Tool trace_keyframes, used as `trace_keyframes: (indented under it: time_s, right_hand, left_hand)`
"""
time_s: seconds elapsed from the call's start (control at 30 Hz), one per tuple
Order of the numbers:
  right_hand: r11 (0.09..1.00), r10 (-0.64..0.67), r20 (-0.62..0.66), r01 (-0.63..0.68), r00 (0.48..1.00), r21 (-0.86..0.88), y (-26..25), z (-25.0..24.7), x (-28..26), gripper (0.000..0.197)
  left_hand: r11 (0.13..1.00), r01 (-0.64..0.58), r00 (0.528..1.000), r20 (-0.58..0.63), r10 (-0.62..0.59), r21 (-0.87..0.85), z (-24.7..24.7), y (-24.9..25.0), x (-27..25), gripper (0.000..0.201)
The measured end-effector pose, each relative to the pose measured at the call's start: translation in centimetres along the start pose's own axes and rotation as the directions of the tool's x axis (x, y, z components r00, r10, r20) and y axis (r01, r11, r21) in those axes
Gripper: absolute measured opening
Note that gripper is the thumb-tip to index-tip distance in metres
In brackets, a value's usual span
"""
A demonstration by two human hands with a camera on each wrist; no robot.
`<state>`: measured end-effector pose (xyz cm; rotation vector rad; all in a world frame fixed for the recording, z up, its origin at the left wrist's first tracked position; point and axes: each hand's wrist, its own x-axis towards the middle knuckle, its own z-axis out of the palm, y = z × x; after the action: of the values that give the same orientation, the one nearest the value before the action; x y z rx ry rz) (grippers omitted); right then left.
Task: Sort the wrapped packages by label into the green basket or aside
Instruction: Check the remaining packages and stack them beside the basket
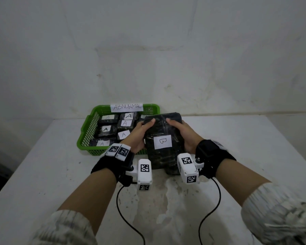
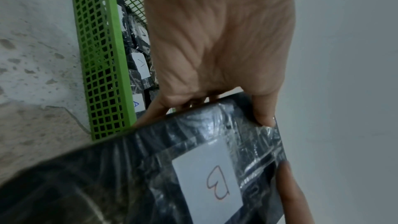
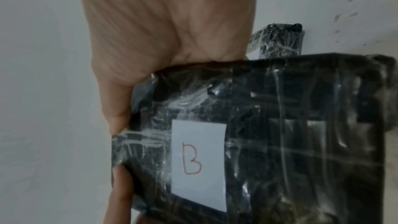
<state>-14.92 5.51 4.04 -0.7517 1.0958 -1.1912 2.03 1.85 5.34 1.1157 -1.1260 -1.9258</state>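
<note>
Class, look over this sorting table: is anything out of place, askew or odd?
Nothing is spilled or damaged. One mismatch: the package held by the left hand and right hand is labelled B, while every readable label in the green basket, marked ABNORMAL, reads A.

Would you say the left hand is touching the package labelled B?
Touching. In the left wrist view, the left hand lays its thumb on the package labelled B, fingers curled beneath its edge.

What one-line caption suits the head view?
Both hands grip the B-labelled package beside a green basket of A-labelled packages.
</note>
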Motion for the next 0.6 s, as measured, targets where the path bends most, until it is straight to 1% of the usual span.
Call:
trace_keyframes:
  time_s: [0.07, 0.1, 0.23, 0.3, 0.43, 0.47, 0.5, 0.53, 0.57, 0.6]
  right_hand:
    - [1.000, -0.009, -0.035, 0.010, 0.999, 0.022, -0.04, -0.01, 0.15, 0.046]
    - [1.000, -0.012, -0.042, 0.013, 0.999, 0.023, -0.11, 0.00, 0.13, 0.045]
    - [0.999, -0.023, -0.045, 0.021, 0.999, -0.033, -0.31, 0.27, -0.03, 0.043]
    - [0.996, -0.054, -0.058, 0.049, 0.997, -0.080, -0.26, 0.41, 0.03, 0.044]
    - [0.984, -0.130, -0.147, 0.110, 0.981, -0.138, -0.24, 0.48, 0.06, 0.044]
    - [0.979, -0.154, -0.179, 0.126, 0.972, -0.160, -0.28, 0.54, 0.06, 0.050]
    - [0.964, -0.197, -0.223, 0.147, 0.955, -0.221, -0.16, 0.46, 0.26, 0.061]
    - [0.931, -0.249, -0.262, 0.156, 0.932, -0.330, -0.01, 0.32, 0.54, 0.075]
    - [0.881, -0.311, -0.293, 0.159, 0.904, -0.445, 0.14, 0.17, 0.79, 0.080]
    - [0.833, -0.385, -0.310, 0.182, 0.869, -0.523, 0.29, 0.17, 0.85, 0.074]
  left_hand:
    - [1.000, 0.011, 0.999, 0.031, -0.011, 0.011, 0.11, 0.14, -0.17, 0.045]
    - [1.000, 0.011, 1.000, 0.026, -0.012, 0.013, 0.08, 0.14, -0.11, 0.045]
    - [1.000, -0.003, 0.999, -0.052, 0.004, 0.018, 0.02, 0.02, 0.12, 0.054]
    - [1.000, -0.002, 0.998, -0.062, 0.003, 0.016, 0.21, 0.03, 0.12, 0.054]
    - [0.999, 0.004, 0.998, -0.070, -0.001, 0.043, 0.32, -0.01, 0.09, 0.053]
    - [0.998, 0.004, 0.998, -0.070, 0.000, 0.060, 0.32, -0.07, 0.09, 0.055]
    - [0.997, 0.001, 0.997, -0.073, 0.005, 0.081, 0.39, -0.14, 0.02, 0.057]
    - [0.996, -0.005, 0.997, -0.072, 0.011, 0.090, 0.49, -0.19, -0.07, 0.061]
    - [0.997, -0.006, 0.998, -0.056, 0.010, 0.073, 0.61, -0.21, -0.21, 0.068]
    - [0.999, 0.001, 1.000, -0.013, -0.001, 0.038, 0.65, -0.26, -0.24, 0.077]
